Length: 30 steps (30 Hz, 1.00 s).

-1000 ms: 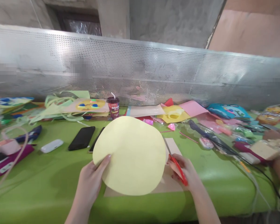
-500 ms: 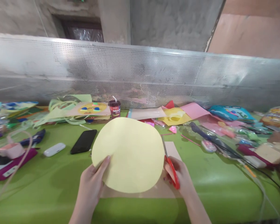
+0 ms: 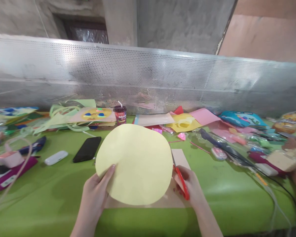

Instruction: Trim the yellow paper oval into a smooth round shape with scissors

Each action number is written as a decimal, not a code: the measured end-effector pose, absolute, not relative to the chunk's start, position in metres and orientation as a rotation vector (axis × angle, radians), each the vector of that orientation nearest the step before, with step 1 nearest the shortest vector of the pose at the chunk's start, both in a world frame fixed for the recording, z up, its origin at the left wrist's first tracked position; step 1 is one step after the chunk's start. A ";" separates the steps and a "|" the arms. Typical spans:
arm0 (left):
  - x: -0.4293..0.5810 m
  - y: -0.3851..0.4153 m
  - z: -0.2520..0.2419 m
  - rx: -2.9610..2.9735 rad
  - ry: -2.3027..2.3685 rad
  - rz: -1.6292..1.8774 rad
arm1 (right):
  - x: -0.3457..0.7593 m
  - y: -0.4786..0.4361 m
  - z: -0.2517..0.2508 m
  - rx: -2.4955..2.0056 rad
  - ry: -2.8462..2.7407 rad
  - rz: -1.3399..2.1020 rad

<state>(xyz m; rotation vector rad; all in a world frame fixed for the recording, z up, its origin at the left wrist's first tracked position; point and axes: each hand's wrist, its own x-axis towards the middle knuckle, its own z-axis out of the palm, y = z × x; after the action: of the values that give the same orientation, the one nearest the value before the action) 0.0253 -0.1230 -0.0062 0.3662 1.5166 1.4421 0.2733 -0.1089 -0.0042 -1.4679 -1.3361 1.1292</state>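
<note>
My left hand (image 3: 95, 194) grips the lower left edge of a pale yellow paper disc (image 3: 135, 163), thumb on top, holding it tilted above the green table (image 3: 51, 197). My right hand (image 3: 191, 187) is closed around the red handles of a pair of scissors (image 3: 180, 179). Their blades lie against the disc's right edge. Under the disc a tan sheet of card (image 3: 180, 158) lies flat on the table.
A black phone (image 3: 87, 149), a white oblong device (image 3: 55, 157) and a dark red cup (image 3: 119, 114) lie beyond the disc. Coloured paper scraps line the perforated metal panel (image 3: 148, 75). Cables and packets crowd the right, where another person's hand (image 3: 294, 144) rests.
The disc and both hands have shifted slightly left and nearer to me. The scissors stay at the disc's right edge, and the view has tipped a little.
</note>
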 end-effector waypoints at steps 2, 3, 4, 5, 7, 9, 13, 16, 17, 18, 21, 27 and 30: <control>0.024 -0.123 -0.007 0.358 1.492 1.452 | 0.274 -0.109 -0.004 -1.464 -1.352 1.133; 0.024 -0.123 -0.008 0.354 1.485 1.455 | 0.274 -0.110 -0.004 -1.462 -1.355 1.135; 0.023 -0.123 -0.009 0.349 1.482 1.458 | 0.273 -0.110 -0.003 -1.460 -1.353 1.133; 0.023 -0.123 -0.010 0.351 1.476 1.460 | 0.273 -0.111 -0.002 -1.458 -1.346 1.126; 0.023 -0.122 -0.011 0.350 1.471 1.466 | 0.271 -0.113 0.000 -1.456 -1.325 1.106; 0.024 -0.122 -0.011 0.342 1.464 1.471 | 0.270 -0.114 0.001 -1.455 -1.303 1.082; 0.024 -0.122 -0.009 0.333 1.462 1.482 | 0.268 -0.115 -0.001 -1.423 -1.283 1.083; 0.024 -0.123 -0.009 0.324 1.482 1.467 | 0.269 -0.114 -0.002 -1.418 -1.272 1.102; 0.024 -0.123 -0.009 0.320 1.486 1.462 | 0.270 -0.114 -0.002 -1.420 -1.274 1.108; 0.024 -0.123 -0.009 0.317 1.485 1.458 | 0.270 -0.114 -0.001 -1.422 -1.281 1.113; 0.024 -0.123 -0.008 0.318 1.473 1.461 | 0.273 -0.115 0.002 -1.427 -1.340 1.145; 0.025 -0.124 -0.004 0.337 1.492 1.472 | 0.271 -0.115 0.001 -1.412 -1.322 1.120; 0.025 -0.124 -0.005 0.327 1.481 1.473 | 0.272 -0.114 -0.001 -1.434 -1.336 1.092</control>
<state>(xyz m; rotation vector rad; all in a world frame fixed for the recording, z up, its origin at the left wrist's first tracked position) 0.0253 -0.1239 -0.0048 0.3270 1.4811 1.4735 0.2717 -0.1145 -0.0014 -1.4340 -1.3361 1.0922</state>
